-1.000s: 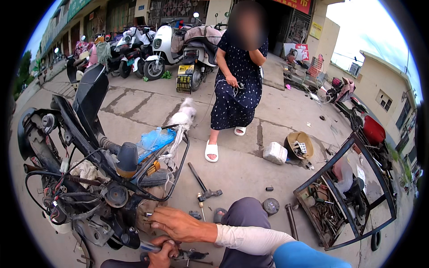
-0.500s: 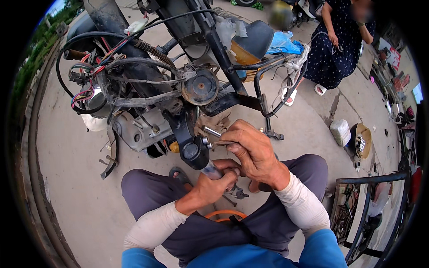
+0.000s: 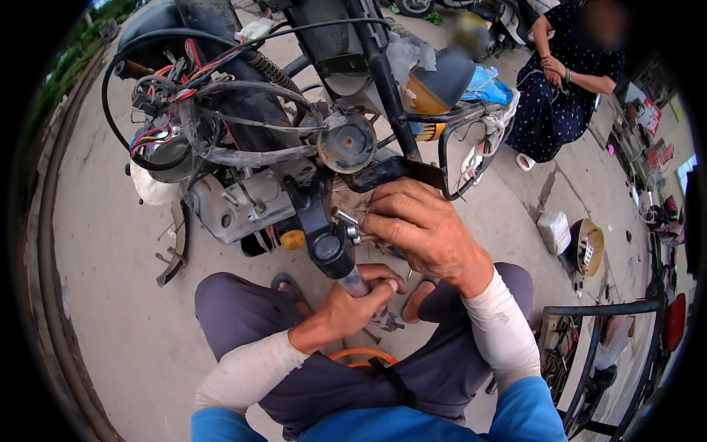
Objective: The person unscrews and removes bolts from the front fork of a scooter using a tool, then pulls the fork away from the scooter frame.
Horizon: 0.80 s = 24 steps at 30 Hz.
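Note:
My left hand (image 3: 355, 303) is closed round the silver fork tube (image 3: 352, 283) of a partly stripped motorcycle, just under its black clamp (image 3: 328, 250). Up at the clamp's side, my right hand (image 3: 436, 234) pinches a silver metal rod (image 3: 345, 215) with a round end, which looks like a socket wrench. Its other end is hidden behind the fingers. Beside the rod, silver bolt heads (image 3: 353, 234) stick out of the clamp. The lower end of the fork (image 3: 387, 321) shows below my left hand, between my knees.
Loose coloured wires (image 3: 166, 92) and a round black horn (image 3: 347, 144) hang at the motorcycle's front. A person in a dotted dress (image 3: 549, 103) sits at the far right. A stone block (image 3: 554, 232), a bowl (image 3: 589, 247) and a metal-framed rack (image 3: 604, 309) stand to the right.
My right hand has moved in against the clamp, bringing the rod beside the bolts. My left hand keeps its grip on the tube. The seated person's hands have come together.

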Motion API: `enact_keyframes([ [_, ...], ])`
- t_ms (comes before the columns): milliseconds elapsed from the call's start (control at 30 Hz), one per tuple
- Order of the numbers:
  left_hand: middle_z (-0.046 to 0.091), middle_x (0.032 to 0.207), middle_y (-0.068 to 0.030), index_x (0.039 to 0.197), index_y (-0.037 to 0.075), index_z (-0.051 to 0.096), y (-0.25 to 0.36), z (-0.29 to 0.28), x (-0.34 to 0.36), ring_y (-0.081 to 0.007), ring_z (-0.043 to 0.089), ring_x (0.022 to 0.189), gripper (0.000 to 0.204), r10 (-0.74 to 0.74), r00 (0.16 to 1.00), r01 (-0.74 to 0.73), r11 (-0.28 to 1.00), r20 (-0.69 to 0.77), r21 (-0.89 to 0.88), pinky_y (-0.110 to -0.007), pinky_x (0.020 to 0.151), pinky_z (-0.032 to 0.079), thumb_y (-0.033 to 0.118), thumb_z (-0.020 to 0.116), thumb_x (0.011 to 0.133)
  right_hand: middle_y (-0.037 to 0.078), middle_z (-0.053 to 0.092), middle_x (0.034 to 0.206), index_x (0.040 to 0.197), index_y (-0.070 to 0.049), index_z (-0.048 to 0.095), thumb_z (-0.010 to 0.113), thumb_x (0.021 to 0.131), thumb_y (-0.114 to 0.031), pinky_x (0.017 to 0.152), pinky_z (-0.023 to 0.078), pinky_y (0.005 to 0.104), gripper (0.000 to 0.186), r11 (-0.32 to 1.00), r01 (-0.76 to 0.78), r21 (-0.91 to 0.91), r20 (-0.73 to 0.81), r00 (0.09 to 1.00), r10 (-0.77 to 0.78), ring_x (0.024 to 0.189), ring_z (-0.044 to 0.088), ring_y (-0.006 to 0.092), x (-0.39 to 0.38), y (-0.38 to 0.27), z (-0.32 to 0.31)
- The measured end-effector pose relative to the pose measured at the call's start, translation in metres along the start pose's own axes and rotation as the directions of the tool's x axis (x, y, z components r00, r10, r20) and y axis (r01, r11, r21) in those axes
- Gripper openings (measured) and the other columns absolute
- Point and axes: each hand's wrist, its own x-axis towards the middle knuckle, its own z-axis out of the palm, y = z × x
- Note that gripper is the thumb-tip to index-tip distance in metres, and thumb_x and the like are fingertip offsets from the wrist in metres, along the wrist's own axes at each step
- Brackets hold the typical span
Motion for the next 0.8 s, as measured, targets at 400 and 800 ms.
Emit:
enact_keyframes([
  [400,0.049,0.058,-0.0011,0.091,-0.004,0.063,-0.012,-0.001,0.009,-0.0084,0.046,0.05,0.016,0.156,0.988,-0.156,0.988,0.018,-0.022,-0.025,0.048,0.037,0.009,0.052,0.094,0.005,0.05,0.069,0.081,-0.001,0.052,0.049,0.101,-0.027,0.049,0.038,0.031,0.033,0.953,-0.209,0.218,-0.359,0.891,0.277,0.056,0.05,0.0196,-0.019,-0.01,0.053],
  [800,0.057,0.067,-0.0023,0.091,0.0,0.068,-0.02,-0.002,0.023,-0.0083,0.049,0.052,0.01,0.113,0.993,-0.112,0.993,0.02,-0.023,-0.025,0.047,0.04,0.007,0.06,0.091,-0.003,0.036,0.065,0.088,-0.006,0.05,0.043,0.105,-0.029,0.047,0.03,0.0244,0.029,-0.158,-0.623,0.766,0.371,0.228,0.9,0.053,0.03,0.0082,0.015,-0.086,-0.006],
])
